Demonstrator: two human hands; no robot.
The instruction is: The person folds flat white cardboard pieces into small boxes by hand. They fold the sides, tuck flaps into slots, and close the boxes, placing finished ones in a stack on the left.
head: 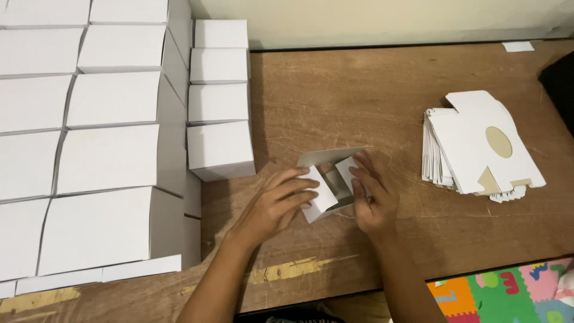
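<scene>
A small white cardboard box (327, 182) lies on the brown wooden table (335, 96), half folded, with its end flaps standing open. My left hand (272, 206) presses one white side flap inward with its fingers. My right hand (373, 194) holds the opposite flap and the box's right side. Both hands grip the same box, close together, near the table's middle.
Stacks of finished white boxes (113, 155) fill the left side, with a shorter row (220, 101) beside them. A pile of flat unfolded box blanks (478, 146) lies at the right. A colourful foam mat (508, 293) shows below the table edge.
</scene>
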